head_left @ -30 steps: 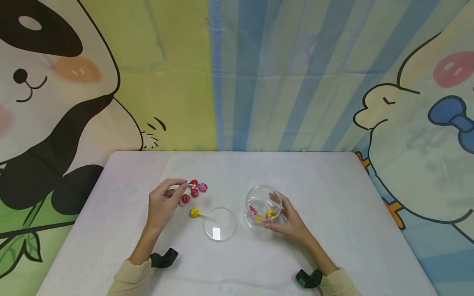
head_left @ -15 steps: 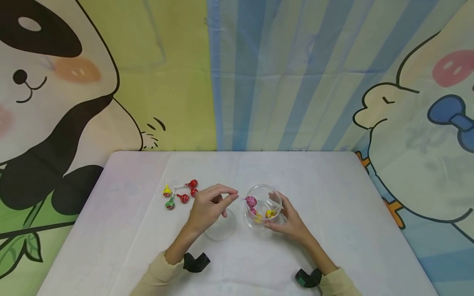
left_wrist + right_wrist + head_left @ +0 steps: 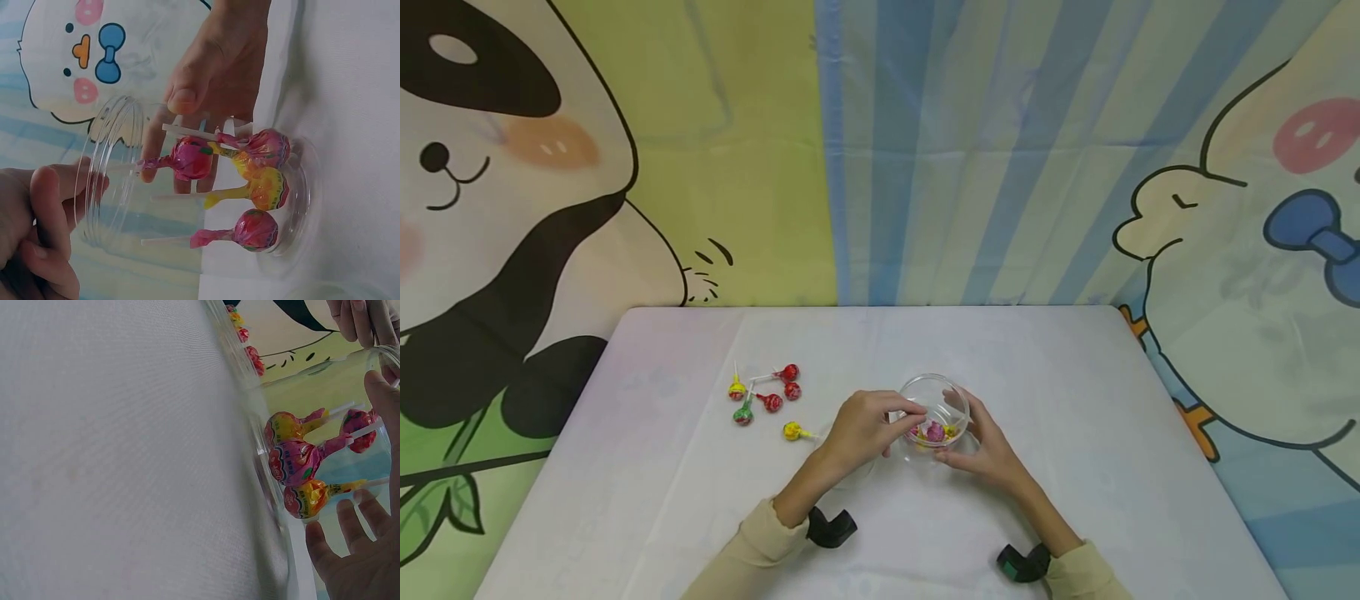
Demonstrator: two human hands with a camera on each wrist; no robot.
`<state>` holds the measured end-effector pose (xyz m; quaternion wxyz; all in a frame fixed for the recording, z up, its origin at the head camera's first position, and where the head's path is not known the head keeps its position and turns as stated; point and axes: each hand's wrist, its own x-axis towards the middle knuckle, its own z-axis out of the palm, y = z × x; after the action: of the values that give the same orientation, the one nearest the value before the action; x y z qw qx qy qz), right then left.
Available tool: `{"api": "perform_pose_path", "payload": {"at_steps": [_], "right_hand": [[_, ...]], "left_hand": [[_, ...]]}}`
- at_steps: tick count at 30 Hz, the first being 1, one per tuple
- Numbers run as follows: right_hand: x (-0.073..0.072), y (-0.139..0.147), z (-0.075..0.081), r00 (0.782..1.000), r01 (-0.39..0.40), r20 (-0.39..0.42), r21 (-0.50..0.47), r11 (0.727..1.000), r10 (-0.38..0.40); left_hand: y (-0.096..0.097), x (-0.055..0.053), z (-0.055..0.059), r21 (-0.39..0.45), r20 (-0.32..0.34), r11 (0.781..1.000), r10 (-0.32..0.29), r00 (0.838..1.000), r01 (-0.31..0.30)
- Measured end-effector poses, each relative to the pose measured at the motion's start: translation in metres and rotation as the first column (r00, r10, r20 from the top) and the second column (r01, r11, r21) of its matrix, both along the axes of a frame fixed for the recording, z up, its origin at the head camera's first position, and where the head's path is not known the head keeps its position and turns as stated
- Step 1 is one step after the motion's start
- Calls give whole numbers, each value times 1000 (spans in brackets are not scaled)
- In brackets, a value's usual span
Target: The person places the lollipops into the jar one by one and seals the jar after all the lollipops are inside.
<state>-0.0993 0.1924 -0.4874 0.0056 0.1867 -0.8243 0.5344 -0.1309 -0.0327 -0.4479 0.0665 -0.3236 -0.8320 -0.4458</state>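
Observation:
My left hand (image 3: 874, 429) pinches the stick of a pink-wrapped lollipop (image 3: 192, 157) at the mouth of a clear plastic jar (image 3: 936, 390). The candy head hangs inside, above the others. My right hand (image 3: 981, 433) grips the jar from its right side, thumb and fingers spread around the wall. Lower in the jar, heads down and sticks toward the opening, stand a yellow lollipop (image 3: 269, 189), a pink lollipop (image 3: 255, 230) and more beside them. The jar stands upright on the white table.
Left of my hands lie several lollipops: a green one (image 3: 742, 414), a yellow-and-red one (image 3: 737, 389) and red ones (image 3: 772, 402). A single yellow lollipop (image 3: 792, 431) lies closer to the jar. The clear round lid is mostly hidden beneath my left forearm. A cartoon curtain (image 3: 760, 167) hangs behind the table.
My left hand took a pink lollipop from the group at left, carried it right to the jar and lowered its head inside. My right hand has stayed on the jar.

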Motion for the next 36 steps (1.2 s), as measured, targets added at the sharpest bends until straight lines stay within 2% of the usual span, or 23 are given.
{"api": "perform_pose_path", "payload": {"at_steps": [3,5,10,13,23,27,36], "right_hand": [[0,0,-1,1000,1,-2,3,1000,-1],[0,0,-1,1000,4,-5,7,1000,-4],[0,-1,-1,1000,-1,-3,0,1000,1],[0,0,-1,1000,-2,2,-3,1000,2],[1,1,1,1000,-5,20,-7,1000,5],[1,1,0,1000,0,16,-5,1000,0],[1,1,2,1000,3,5,26,1000,-3]], "left_hand": [[4,-1,2,-27,32,999,22,999,-21],[6,-1,4,-37,82,999,32,996,-29],[9,-1,6,-47,222,998,48,974,-39],[12,-2,7,-65,269,997,56,962,-40],[25,-4,18,-265,301,964,94,949,-12],[25,-4,20,-293,314,956,104,944,-7],[25,-6,19,-296,347,955,98,933,10]]}}
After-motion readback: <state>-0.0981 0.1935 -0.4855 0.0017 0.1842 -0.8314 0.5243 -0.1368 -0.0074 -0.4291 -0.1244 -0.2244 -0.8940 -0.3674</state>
